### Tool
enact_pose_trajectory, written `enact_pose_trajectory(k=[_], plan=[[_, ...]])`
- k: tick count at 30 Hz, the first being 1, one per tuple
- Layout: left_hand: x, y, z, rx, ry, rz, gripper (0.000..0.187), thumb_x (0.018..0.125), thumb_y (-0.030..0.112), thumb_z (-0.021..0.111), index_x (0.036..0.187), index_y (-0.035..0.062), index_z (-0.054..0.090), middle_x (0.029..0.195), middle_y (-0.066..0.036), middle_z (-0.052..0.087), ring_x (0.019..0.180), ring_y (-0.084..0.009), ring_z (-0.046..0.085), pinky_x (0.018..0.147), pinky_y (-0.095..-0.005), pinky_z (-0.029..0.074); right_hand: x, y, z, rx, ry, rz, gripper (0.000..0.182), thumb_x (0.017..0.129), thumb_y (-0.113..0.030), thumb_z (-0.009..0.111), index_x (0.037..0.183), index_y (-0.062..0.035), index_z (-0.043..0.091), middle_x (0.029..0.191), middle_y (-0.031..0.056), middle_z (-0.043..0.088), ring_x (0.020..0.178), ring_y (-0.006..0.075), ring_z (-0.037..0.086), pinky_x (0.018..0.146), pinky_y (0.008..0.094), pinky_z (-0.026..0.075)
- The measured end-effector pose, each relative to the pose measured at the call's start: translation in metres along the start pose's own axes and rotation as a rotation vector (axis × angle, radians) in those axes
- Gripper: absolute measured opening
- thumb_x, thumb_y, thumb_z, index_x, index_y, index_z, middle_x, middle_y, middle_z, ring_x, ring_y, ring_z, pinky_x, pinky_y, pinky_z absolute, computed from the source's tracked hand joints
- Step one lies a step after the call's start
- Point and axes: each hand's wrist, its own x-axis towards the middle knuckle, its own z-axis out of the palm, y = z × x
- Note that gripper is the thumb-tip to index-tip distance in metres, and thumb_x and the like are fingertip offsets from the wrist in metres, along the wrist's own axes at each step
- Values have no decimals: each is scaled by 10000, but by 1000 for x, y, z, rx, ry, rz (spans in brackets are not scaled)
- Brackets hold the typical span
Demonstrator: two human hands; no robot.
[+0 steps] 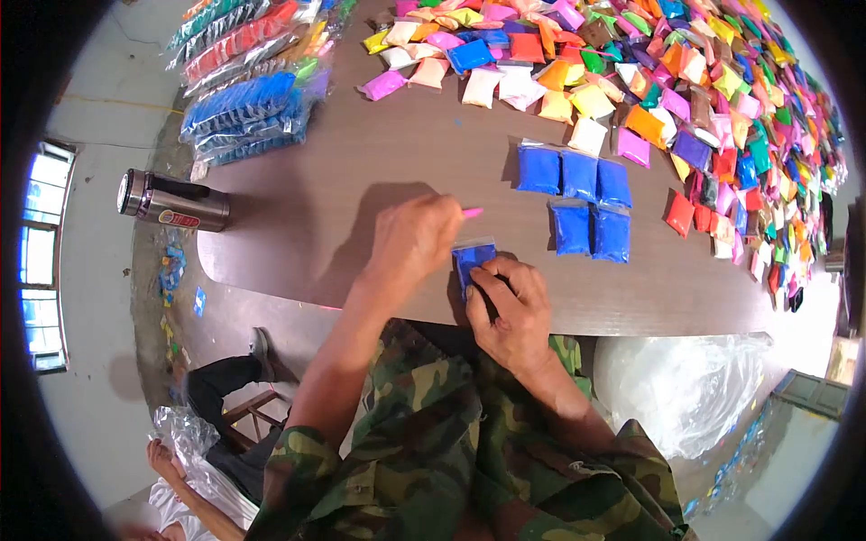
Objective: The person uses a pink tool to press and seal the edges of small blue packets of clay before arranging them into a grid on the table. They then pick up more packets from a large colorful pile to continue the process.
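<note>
My left hand (417,236) is closed in a fist above the table. The tip of a pink stick-like thing (473,214) pokes out from it on the right; the rest is hidden by the fingers. Near the table's front edge, my right hand (512,311) grips a small blue packet (473,259) in clear plastic, fingers and thumb over its lower part. Beyond that hand lie several more blue packets (579,174), set out in two rows close together on the brown table (361,261).
A large heap of small colourful packets (577,72) covers the far right. Bundled bags (244,108) are stacked at the far left, near a steel flask (176,200). A seated person (207,487) holds clear plastic at lower left. A clear plastic bag (677,388) bulges below the table.
</note>
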Motion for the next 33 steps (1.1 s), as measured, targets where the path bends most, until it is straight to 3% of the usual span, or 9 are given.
enact_pose_trajectory(k=[4, 7, 13, 17, 21, 27, 30, 32, 33], plan=[[-4, 7, -20, -45, -93, -91, 134, 993, 178, 711, 933, 59, 718, 805, -201, 695, 750, -433, 706, 645, -512, 535, 0, 0, 1, 7, 15, 17, 285, 834, -61, 837, 1112, -35, 778, 1133, 103, 695, 994, 330, 663, 875, 447, 540], [-28, 13, -7, -90, -65, 57, 134, 989, 176, 727, 930, 56, 728, 769, -198, 687, 698, -421, 701, 616, -488, 529, 0, 0, 3, 9, 14, 24, 282, 834, -61, 838, 1109, -37, 780, 1133, 101, 695, 994, 330, 664, 875, 448, 540], [-24, -3, -30, -53, -46, -216, 122, 983, 194, 756, 987, 72, 754, 798, -175, 728, 711, -408, 717, 643, -475, 555, 1, 2, 1, 0, 3, 1, 278, 835, -61, 838, 1107, -38, 782, 1136, 98, 695, 996, 321, 664, 875, 447, 539], [-53, 13, -7, -76, 19, -7, 105, 988, 166, 748, 951, 69, 755, 771, -173, 716, 638, -370, 694, 587, -455, 525, 1, -1, 3, -6, 5, 15, 280, 833, -65, 842, 1106, -38, 784, 1129, 91, 696, 988, 314, 665, 875, 445, 538], [-37, -7, -20, 17, 41, -211, 82, 997, 149, 733, 958, 79, 750, 759, -169, 707, 607, -352, 681, 553, -431, 510, -2, 1, 2, 4, 16, 12, 275, 830, -64, 844, 1099, -41, 789, 1123, 87, 701, 978, 309, 669, 874, 437, 539], [-56, 15, 0, -118, 69, 13, 85, 998, 159, 731, 951, 91, 751, 741, -171, 702, 611, -344, 709, 548, -438, 518, 1, -2, 3, 3, 28, 20, 258, 831, -69, 850, 1082, -39, 795, 1137, 87, 705, 990, 306, 676, 885, 435, 543], [-46, -3, -10, 74, 43, -205, 77, 994, 165, 740, 965, 97, 759, 778, -176, 720, 674, -338, 742, 577, -436, 535, -2, 1, 1, -14, 20, -24, 258, 829, -76, 858, 1077, -37, 800, 1145, 86, 704, 1005, 305, 677, 891, 440, 546], [-45, -11, -12, -1, 116, -212, 96, 987, 153, 770, 971, 60, 752, 754, -153, 712, 621, -270, 700, 574, -397, 520, 0, -1, -3, 1, 8, -14, 258, 825, -76, 863, 1073, -38, 805, 1148, 85, 703, 1010, 306, 677, 893, 445, 548], [-47, -11, -13, -40, 132, -235, 99, 984, 143, 778, 970, 49, 750, 750, -145, 710, 611, -247, 683, 574, -384, 515, -2, -2, -6, -10, -53, -5, 318, 845, -101, 856, 1151, -36, 797, 1239, 96, 702, 1120, 314, 671, 936, 464, 538]])
